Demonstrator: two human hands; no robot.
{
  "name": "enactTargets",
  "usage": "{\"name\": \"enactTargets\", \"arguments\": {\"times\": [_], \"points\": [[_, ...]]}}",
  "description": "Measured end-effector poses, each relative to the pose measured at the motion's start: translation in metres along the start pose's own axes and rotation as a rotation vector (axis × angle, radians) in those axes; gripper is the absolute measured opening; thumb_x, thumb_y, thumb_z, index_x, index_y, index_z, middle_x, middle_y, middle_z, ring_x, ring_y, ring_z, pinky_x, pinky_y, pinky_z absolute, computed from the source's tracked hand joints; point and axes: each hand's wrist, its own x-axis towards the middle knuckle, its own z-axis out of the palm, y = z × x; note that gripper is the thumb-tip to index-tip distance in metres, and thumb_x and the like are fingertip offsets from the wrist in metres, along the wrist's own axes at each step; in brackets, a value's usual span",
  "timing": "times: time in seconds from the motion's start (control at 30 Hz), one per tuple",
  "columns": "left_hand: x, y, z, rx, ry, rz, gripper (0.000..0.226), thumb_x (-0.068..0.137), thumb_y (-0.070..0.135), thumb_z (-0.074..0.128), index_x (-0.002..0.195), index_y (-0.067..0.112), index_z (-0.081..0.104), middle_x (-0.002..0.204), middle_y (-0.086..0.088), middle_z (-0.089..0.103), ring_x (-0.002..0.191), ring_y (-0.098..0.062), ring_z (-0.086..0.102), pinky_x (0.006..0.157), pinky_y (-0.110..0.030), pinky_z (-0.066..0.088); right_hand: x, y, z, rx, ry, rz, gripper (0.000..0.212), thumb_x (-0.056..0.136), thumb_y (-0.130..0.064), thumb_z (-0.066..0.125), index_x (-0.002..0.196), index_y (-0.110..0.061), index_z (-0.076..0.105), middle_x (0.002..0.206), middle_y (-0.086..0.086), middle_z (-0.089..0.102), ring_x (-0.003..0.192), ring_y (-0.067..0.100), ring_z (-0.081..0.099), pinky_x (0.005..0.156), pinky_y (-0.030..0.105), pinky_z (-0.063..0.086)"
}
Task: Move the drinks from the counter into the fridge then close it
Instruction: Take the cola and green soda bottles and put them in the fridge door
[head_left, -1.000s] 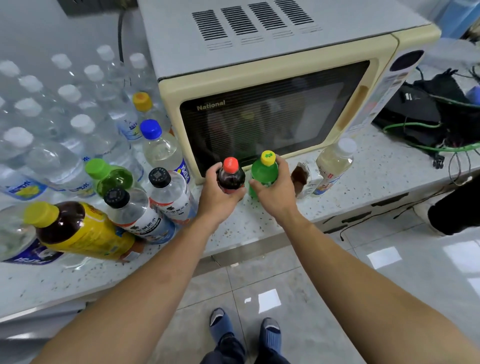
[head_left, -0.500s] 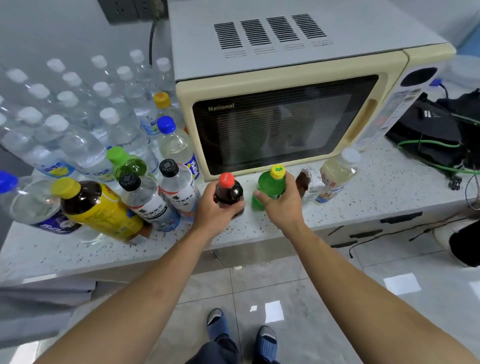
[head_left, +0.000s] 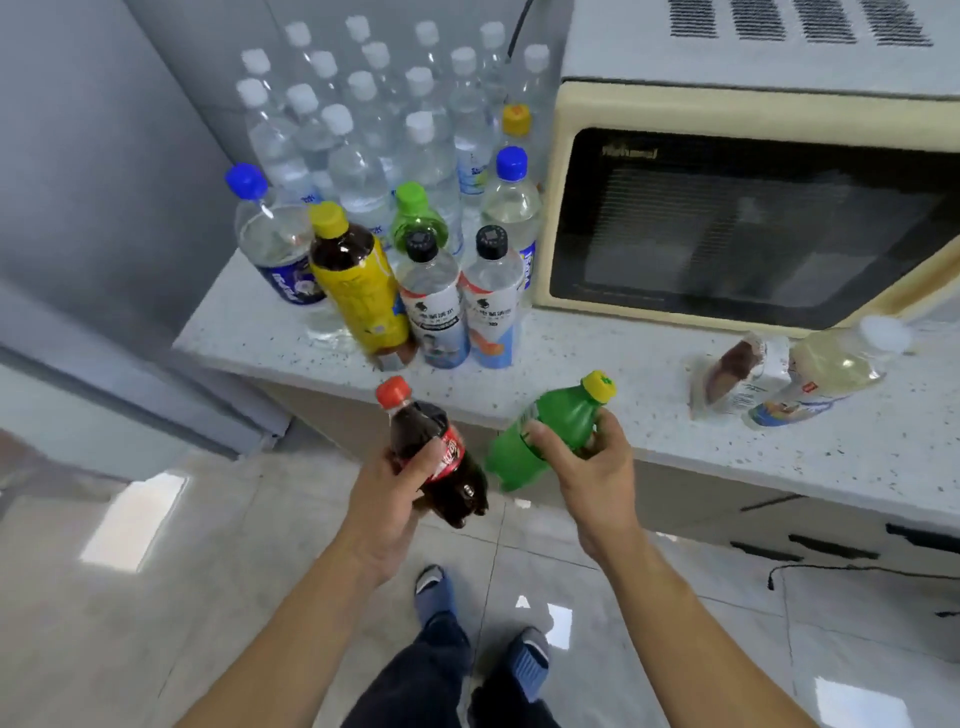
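Note:
My left hand (head_left: 387, 506) grips a small dark cola bottle (head_left: 439, 457) with a red cap, held off the counter over the floor. My right hand (head_left: 589, 467) grips a green soda bottle (head_left: 550, 431) with a yellow cap, tilted, just in front of the counter edge. Several drinks remain on the speckled counter (head_left: 597, 374): a yellow-label tea bottle (head_left: 358, 283), two black-capped bottles (head_left: 434, 301), a green-capped bottle (head_left: 415, 215), blue-capped bottles and several clear water bottles (head_left: 358, 156). At the right stand a pale drink bottle (head_left: 815, 374) and a small brown bottle (head_left: 732, 371). The grey fridge (head_left: 93, 208) stands at the left.
A cream microwave (head_left: 753, 218) fills the counter's right back. The fridge's grey panel edge (head_left: 156, 405) juts out low at left. Glossy floor tiles (head_left: 156, 597) lie below, with my feet (head_left: 483, 623) near the counter. Black cables hang at right.
Both hands have lifted their bottles off the counter and drawn them back over the floor. The view has swung left, bringing the fridge side into sight.

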Motion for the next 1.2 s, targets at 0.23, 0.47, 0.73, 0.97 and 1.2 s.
{"name": "enactTargets", "arguments": {"times": [0.23, 0.47, 0.73, 0.97, 1.2], "points": [[-0.061, 0.000, -0.095, -0.072, 0.242, 0.062, 0.062, 0.054, 0.039, 0.089, 0.110, 0.023, 0.070, 0.111, -0.011, 0.073, 0.104, -0.029, 0.069, 0.079, -0.041, 0.057, -0.042, 0.029, 0.085, -0.061, -0.280, 0.071, 0.048, 0.072, -0.028, 0.088, 0.113, -0.021, 0.063, 0.101, 0.000, 0.074, 0.092, 0.017, 0.071, 0.076, 0.025, 0.057], [-0.124, 0.009, -0.198, -0.096, 0.396, 0.174, 0.047, 0.062, 0.039, 0.083, 0.107, 0.033, 0.072, 0.107, -0.008, 0.073, 0.099, -0.028, 0.071, 0.081, -0.042, 0.058, -0.097, 0.051, 0.183, -0.166, -0.477, 0.050, 0.049, 0.073, -0.019, 0.088, 0.114, -0.020, 0.061, 0.097, -0.005, 0.074, 0.086, 0.010, 0.071, 0.071, 0.018, 0.055], [-0.182, 0.036, -0.346, -0.141, 0.473, 0.234, 0.056, 0.064, 0.038, 0.084, 0.116, 0.029, 0.065, 0.110, -0.001, 0.074, 0.102, -0.022, 0.070, 0.088, -0.043, 0.056, -0.185, 0.083, 0.313, -0.195, -0.579, 0.023, 0.047, 0.072, -0.017, 0.088, 0.111, -0.019, 0.061, 0.094, -0.003, 0.075, 0.083, 0.011, 0.072, 0.068, 0.018, 0.054], [-0.197, 0.071, -0.440, -0.162, 0.461, 0.294, 0.042, 0.075, 0.031, 0.081, 0.113, 0.030, 0.065, 0.105, 0.003, 0.075, 0.100, -0.019, 0.071, 0.083, -0.040, 0.057, -0.234, 0.102, 0.411, -0.214, -0.618, -0.023, 0.053, 0.069, -0.020, 0.090, 0.113, -0.015, 0.061, 0.099, 0.002, 0.074, 0.089, 0.018, 0.072, 0.075, 0.026, 0.058], [-0.168, 0.106, -0.490, -0.154, 0.480, 0.328, 0.051, 0.070, 0.035, 0.082, 0.118, 0.028, 0.065, 0.109, 0.001, 0.073, 0.106, -0.022, 0.068, 0.088, -0.044, 0.056, -0.229, 0.103, 0.485, -0.255, -0.632, -0.095, 0.060, 0.063, -0.036, 0.089, 0.113, -0.020, 0.061, 0.100, -0.001, 0.074, 0.089, 0.016, 0.072, 0.081, 0.034, 0.060]]}}
